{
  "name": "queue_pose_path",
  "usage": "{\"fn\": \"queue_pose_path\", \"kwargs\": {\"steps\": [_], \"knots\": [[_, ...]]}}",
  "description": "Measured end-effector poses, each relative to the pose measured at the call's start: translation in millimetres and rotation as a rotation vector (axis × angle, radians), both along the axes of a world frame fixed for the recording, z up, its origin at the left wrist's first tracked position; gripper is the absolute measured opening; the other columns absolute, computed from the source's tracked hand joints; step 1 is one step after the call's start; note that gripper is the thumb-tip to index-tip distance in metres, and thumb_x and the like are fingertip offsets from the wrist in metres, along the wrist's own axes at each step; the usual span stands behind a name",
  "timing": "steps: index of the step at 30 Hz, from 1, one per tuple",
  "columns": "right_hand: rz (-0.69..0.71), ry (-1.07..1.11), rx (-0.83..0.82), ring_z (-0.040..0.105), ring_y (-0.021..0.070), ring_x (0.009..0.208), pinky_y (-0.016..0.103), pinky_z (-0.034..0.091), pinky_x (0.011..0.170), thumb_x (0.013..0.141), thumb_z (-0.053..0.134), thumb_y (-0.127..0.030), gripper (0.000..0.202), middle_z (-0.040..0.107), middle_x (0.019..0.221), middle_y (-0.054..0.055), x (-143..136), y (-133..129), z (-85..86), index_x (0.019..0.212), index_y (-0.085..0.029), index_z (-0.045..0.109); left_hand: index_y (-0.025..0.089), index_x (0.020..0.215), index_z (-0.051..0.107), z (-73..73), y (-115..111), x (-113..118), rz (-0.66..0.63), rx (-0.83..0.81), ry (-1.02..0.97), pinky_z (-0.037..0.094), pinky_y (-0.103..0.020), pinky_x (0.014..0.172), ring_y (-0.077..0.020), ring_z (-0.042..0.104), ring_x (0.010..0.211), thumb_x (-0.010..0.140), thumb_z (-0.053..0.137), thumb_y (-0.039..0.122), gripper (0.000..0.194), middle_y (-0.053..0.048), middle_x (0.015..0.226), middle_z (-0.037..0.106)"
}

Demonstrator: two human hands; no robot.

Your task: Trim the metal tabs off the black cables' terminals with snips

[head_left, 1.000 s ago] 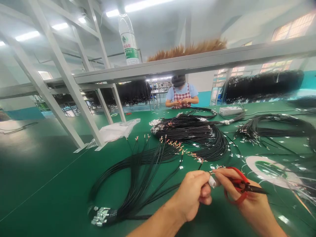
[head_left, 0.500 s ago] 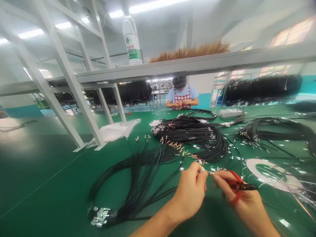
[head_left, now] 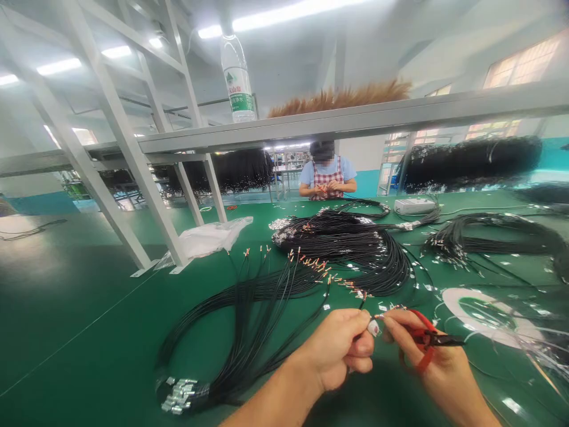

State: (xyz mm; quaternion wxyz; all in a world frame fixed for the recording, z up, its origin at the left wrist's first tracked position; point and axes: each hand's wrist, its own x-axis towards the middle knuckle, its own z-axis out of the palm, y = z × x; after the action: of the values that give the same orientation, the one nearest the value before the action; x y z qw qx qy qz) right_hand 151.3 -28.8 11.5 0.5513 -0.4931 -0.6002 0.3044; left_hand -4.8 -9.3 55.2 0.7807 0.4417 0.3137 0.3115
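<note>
1. Green tabletop is strewn with black cables beyond the fingers.
2. Wire is pinched by the left hand, its tip apparently by the right hand; both pinches are closed, and red-handled pliers are cradled behind the right fingertips.
3. Below the left fingertips, a white piece is newly exposed, suggesting a shifted grip.

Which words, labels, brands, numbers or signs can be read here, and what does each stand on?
"山泉", in red, on the bottle; the character before it is unclear.
"净水", in white on green, on the same bottle; what comes before is unclear.
Other print on the bottle: too small to read.
White piece by the left hand: a small mark, unreadable.
</note>
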Motion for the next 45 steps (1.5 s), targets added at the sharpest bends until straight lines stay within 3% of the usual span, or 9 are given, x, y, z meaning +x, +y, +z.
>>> {"fn": "queue_pose_path", "kwargs": {"steps": [3,7,11,16,34,39,41,45], "knots": [[0.006,-0.061,-0.053,0.049,0.0147,0.053,0.026,0.04,0.049,0.084,0.052,-0.05,0.032,0.056,0.062,-0.001,1,2,2.2,0.072,-0.023,0.061,0.018,0.071,0.043,-2.5,2,1,0.053,0.033,0.036,0.009,-0.023,0.044,-0.0029,0.017,0.042,0.074,0.062,0.05,0.037,0.01,0.047,0.034],[0.048,-0.102,-0.266,0.047,0.0145,0.045,0.026,0.037,0.045,0.08,0.046,-0.063,0.048,0.055,0.047,-0.001,-4,4,5.3,0.057,-0.022,0.054,0.018,0.076,0.044,-3.6,5,0,0.154,0.105,0.1,0.014,-0.021,0.044,-0.0033,0.022,0.043,0.075,0.061,0.048,0.034,0.008,0.052,0.04],[0.144,-0.156,-0.456,0.045,0.0137,0.033,0.025,0.034,0.04,0.077,0.041,-0.07,0.053,0.05,0.035,-0.002,-9,5,0.5,0.059,-0.022,0.053,0.018,0.078,0.046,-2.1,8,-3,0.22,0.191,0.143,0.017,-0.02,0.045,-0.0041,0.026,0.046,0.078,0.057,0.043,0.027,0.007,0.054,0.041],[0.27,-0.249,-0.536,0.044,0.0127,0.031,0.024,0.032,0.039,0.078,0.041,-0.068,0.053,0.049,0.033,-0.002,-10,7,-7.5,0.058,-0.021,0.053,0.017,0.076,0.047,-0.8,9,-4,0.238,0.255,0.221,0.018,-0.021,0.044,-0.0052,0.027,0.045,0.083,0.049,0.042,0.025,0.007,0.051,0.041],[0.318,-0.304,-0.573,0.039,0.0109,0.028,0.022,0.027,0.036,0.078,0.038,-0.069,0.054,0.045,0.031,-0.004,-11,6,-5.5,0.057,-0.021,0.051,0.017,0.072,0.047,1.6,7,-5,0.14,0.257,0.279,0.021,-0.02,0.045,-0.0048,0.029,0.043,0.081,0.051,0.052,0.036,0.007,0.049,0.042],[0.342,-0.309,-0.593,0.036,0.0105,0.028,0.022,0.028,0.038,0.08,0.034,-0.07,0.057,0.044,0.029,-0.005,-9,6,-5.9,0.058,-0.021,0.053,0.017,0.073,0.048,1.5,8,-5,0.12,0.268,0.301,0.021,-0.02,0.044,-0.0051,0.029,0.042,0.084,0.047,0.045,0.03,0.006,0.05,0.043],[0.295,-0.368,-0.551,0.039,0.0125,0.029,0.024,0.03,0.038,0.08,0.034,-0.07,0.056,0.045,0.031,-0.003,-8,7,-8.3,0.056,-0.023,0.052,0.018,0.073,0.048,1.9,8,-6,0.119,0.295,0.341,0.022,-0.021,0.044,-0.0057,0.03,0.041,0.086,0.043,0.042,0.028,0.006,0.05,0.042],[0.032,-0.587,-0.334,0.051,0.0183,0.042,0.028,0.033,0.045,0.078,0.045,-0.065,0.05,0.056,0.044,0.002,-2,11,-15.8,0.047,-0.025,0.047,0.019,0.067,0.045,3.2,6,-6,0.166,0.529,0.479,0.025,-0.022,0.048,-0.0079,0.033,0.046,0.09,0.037,0.039,0.031,0.006,0.05,0.04]]}}
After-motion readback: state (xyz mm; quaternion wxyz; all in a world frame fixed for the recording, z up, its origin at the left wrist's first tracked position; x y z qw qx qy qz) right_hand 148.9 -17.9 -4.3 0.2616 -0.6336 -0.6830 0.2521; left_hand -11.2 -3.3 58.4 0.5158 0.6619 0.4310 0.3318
